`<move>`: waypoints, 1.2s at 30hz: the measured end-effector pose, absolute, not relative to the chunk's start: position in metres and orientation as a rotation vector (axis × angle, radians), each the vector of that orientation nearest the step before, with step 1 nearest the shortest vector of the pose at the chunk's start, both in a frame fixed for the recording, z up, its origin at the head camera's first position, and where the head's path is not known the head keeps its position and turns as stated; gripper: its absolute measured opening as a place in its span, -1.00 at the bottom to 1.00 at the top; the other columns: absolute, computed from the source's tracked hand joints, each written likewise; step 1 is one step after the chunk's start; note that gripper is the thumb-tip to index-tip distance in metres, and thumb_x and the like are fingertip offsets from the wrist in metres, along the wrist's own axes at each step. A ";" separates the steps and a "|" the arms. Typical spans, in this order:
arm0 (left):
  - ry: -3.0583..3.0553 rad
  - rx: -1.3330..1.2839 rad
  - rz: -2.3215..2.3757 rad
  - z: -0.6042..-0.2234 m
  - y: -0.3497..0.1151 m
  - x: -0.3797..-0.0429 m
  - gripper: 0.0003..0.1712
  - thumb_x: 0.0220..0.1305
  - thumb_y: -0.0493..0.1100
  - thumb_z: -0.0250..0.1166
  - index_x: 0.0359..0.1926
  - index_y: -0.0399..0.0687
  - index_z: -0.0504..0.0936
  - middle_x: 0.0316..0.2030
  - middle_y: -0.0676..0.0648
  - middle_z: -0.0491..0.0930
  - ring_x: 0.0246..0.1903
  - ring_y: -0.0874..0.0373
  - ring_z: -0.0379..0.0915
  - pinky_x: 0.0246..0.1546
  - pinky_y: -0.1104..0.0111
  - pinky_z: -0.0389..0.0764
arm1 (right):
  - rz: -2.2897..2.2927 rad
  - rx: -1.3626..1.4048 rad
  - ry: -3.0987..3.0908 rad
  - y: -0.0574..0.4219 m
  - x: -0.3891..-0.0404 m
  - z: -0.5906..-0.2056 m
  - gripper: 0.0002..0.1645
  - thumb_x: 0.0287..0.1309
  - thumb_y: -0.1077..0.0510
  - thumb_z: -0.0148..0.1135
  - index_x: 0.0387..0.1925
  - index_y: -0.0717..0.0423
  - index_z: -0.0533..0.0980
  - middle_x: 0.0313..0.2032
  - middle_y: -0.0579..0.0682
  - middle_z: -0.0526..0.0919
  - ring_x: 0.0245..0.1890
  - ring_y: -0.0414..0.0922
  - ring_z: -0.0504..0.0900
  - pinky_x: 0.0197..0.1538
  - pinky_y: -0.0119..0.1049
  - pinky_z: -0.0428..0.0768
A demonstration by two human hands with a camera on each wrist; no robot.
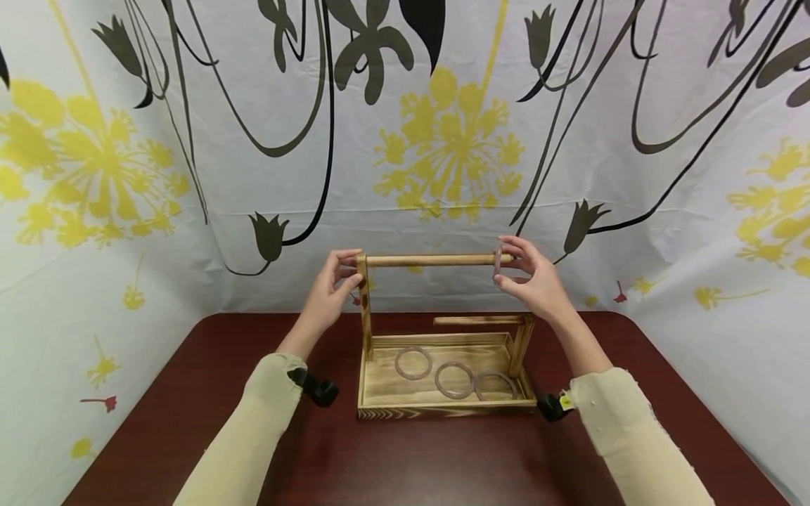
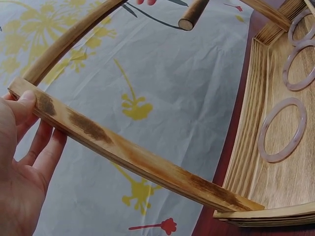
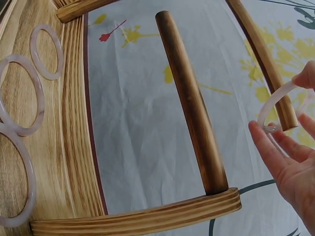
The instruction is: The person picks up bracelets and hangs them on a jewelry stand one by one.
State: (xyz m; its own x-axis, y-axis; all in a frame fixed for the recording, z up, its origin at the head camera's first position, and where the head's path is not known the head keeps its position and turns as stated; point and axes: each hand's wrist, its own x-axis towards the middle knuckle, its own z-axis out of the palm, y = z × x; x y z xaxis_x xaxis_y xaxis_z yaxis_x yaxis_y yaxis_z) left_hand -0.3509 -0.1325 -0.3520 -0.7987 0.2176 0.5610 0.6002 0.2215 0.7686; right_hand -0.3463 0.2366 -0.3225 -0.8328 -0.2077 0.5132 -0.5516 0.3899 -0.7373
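Note:
A wooden bangle stand has a shallow tray (image 1: 443,407) with an upright post at each side. My left hand (image 1: 335,284) holds the top of the tall left post (image 2: 123,152), thumb on one face and fingers behind. From that post an upper rod (image 1: 430,261) runs right to a free end. My right hand (image 1: 534,280) pinches a pale pinkish bangle (image 3: 266,109) between thumb and fingers. This bangle stands around the upper rod close to its free end. Three similar bangles lie flat in the tray, one of them a left bangle (image 1: 396,363).
A lower rod (image 1: 477,320) points left from the short right post (image 1: 522,344), below the upper rod. The stand sits on a dark red table (image 1: 418,464). Behind it hangs a patterned cloth (image 1: 304,190). Each wrist wears a small black camera (image 1: 323,392).

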 end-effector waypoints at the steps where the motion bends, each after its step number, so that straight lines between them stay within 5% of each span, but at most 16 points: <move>1: -2.169 -0.758 -1.602 -0.352 -0.133 -0.351 -0.55 0.49 -0.31 0.09 0.34 -0.20 0.32 0.15 -0.33 0.40 0.14 -0.26 0.46 0.13 -0.09 0.58 | 1.434 0.672 -2.308 0.236 -0.347 -0.322 -0.22 0.22 0.32 0.30 0.44 0.13 0.25 0.22 0.24 0.51 -0.04 -0.51 0.57 -0.12 -0.54 0.66; 9: -2.174 -0.752 -1.610 -0.351 -0.132 -0.351 -0.54 0.49 -0.28 0.10 0.34 -0.17 0.33 0.15 -0.31 0.41 0.14 -0.22 0.47 0.12 -0.08 0.58 | 1.576 0.782 -2.240 0.236 -0.352 -0.321 -0.26 0.27 0.35 0.25 0.43 0.22 0.23 0.10 -0.17 0.59 -0.03 -0.39 0.64 -0.13 -0.50 0.69; 17: -2.158 -0.771 -1.603 -0.353 -0.132 -0.352 -0.55 0.48 -0.32 0.09 0.34 -0.20 0.32 0.14 -0.33 0.41 0.14 -0.24 0.47 0.10 -0.08 0.59 | 1.651 0.869 -2.195 0.234 -0.357 -0.325 -0.27 0.26 0.37 0.25 0.43 0.19 0.26 0.12 -0.04 0.61 0.00 -0.34 0.65 -0.09 -0.50 0.69; 25: -2.166 -0.763 -1.588 -0.353 -0.133 -0.354 -0.55 0.48 -0.30 0.10 0.34 -0.15 0.33 0.15 -0.31 0.42 0.15 -0.21 0.46 0.05 0.00 0.61 | 1.799 0.919 -2.124 0.229 -0.363 -0.333 -0.25 0.27 0.41 0.22 0.45 0.22 0.24 0.07 -0.23 0.61 0.02 -0.26 0.66 -0.03 -0.47 0.69; 30: -2.154 -0.764 -1.609 -0.352 -0.133 -0.353 -0.55 0.47 -0.32 0.11 0.33 -0.16 0.34 0.13 -0.32 0.42 0.14 -0.22 0.47 0.02 -0.14 0.58 | 1.844 0.875 -2.149 0.226 -0.362 -0.334 -0.24 0.29 0.37 0.22 0.46 0.27 0.20 0.09 -0.23 0.57 0.03 -0.27 0.66 -0.01 -0.48 0.68; 36: -2.159 -0.760 -1.601 -0.352 -0.133 -0.352 -0.55 0.48 -0.30 0.10 0.33 -0.16 0.34 0.13 -0.32 0.42 0.14 -0.21 0.47 0.08 -0.05 0.60 | 1.849 0.818 -2.191 0.225 -0.360 -0.333 -0.25 0.31 0.33 0.22 0.47 0.24 0.20 0.12 -0.23 0.49 0.04 -0.30 0.65 0.00 -0.51 0.67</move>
State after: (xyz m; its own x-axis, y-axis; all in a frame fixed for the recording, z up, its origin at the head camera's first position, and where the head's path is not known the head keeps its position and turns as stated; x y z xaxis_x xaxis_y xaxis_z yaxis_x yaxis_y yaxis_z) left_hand -0.3517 -0.1333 -0.3521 -0.7966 0.2122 0.5660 0.6033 0.2192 0.7668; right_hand -0.3603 0.2250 -0.3329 -0.8375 -0.3017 0.4555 -0.4998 0.0861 -0.8619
